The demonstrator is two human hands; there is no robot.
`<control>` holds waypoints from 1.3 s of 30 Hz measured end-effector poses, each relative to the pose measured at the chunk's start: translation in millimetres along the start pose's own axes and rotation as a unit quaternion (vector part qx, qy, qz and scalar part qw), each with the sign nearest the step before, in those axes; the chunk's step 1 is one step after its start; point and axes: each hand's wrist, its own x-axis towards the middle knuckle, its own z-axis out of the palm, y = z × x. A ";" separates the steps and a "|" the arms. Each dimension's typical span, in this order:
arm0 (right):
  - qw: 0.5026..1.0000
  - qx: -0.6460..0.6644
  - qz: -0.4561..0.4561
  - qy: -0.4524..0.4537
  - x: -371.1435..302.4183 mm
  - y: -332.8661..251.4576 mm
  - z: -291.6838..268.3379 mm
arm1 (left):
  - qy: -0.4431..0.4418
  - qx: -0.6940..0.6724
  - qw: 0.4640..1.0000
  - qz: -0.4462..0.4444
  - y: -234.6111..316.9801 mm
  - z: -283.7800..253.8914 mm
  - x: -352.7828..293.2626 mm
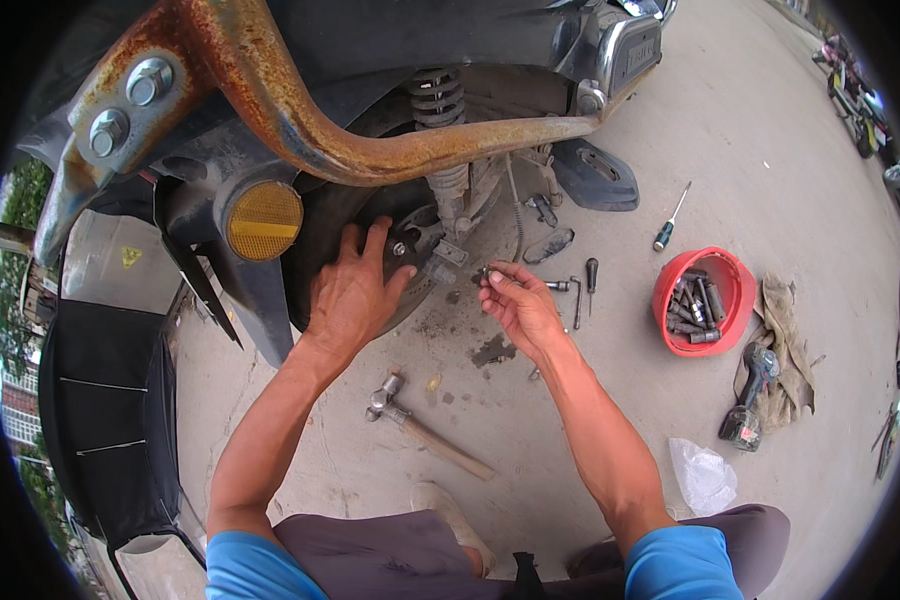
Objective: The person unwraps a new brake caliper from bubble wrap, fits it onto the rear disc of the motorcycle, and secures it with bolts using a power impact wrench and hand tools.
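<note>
My left hand [352, 295] lies with its fingers spread against the dark wheel [315, 235] of a vehicle, just left of the hub nut [400, 249]. To the right of the wheel, my right hand [522, 312] pinches a small dark metal part [484, 276] between thumb and fingers; its exact kind is too small to make out. Above and between the hands stands a shock absorber with a coil spring [437, 100]. A metal bracket [451, 252] sticks out beside the hub. Behind my right hand a ratchet wrench [576, 300] and a dark-handled screwdriver [592, 278] rest on the ground.
A rusty bar [340, 155] curves overhead across the wheel. A ball-peen hammer [425, 430] lies below the hands. On the right are a red bowl [664, 300] of sockets, a cordless driver [752, 395], a rag [785, 350], a plastic bag [703, 475] and another screwdriver [671, 220].
</note>
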 end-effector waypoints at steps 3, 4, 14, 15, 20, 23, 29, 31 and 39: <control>0.996 -0.073 -0.055 -0.024 -6.7 -17.1 31.6 | -0.010 -0.015 1.000 -0.008 -0.5 -0.2 -0.8; 0.991 -0.108 -0.074 -0.042 -7.6 -20.5 44.1 | -0.005 -0.016 1.000 -0.010 -2.3 0.5 -1.5; 0.891 -0.394 -0.216 -0.068 35.5 -21.6 86.4 | 0.007 -0.020 0.999 -0.027 -1.4 5.9 -0.2; 0.888 -0.397 -0.219 -0.078 40.5 -21.0 88.7 | 0.011 -0.023 0.999 -0.023 -3.7 6.0 -0.9; 0.903 -0.377 -0.180 -0.101 38.6 -25.8 87.5 | -0.001 -0.014 1.000 -0.024 -3.5 4.2 -0.7; 0.891 -0.400 -0.194 -0.096 35.9 -23.4 88.9 | -0.001 0.004 1.000 -0.017 0.1 5.3 0.6; 0.819 -0.482 -0.310 -0.024 38.3 -2.6 91.4 | 0.010 0.006 1.000 -0.008 -6.9 8.9 -4.7; 0.777 -0.511 -0.367 -0.001 32.4 -3.5 98.6 | 0.010 0.016 1.000 -0.006 -7.4 8.7 -5.9; 0.772 -0.536 -0.339 0.044 27.4 -3.8 104.3 | 0.012 0.000 1.000 -0.008 -7.5 11.8 -5.5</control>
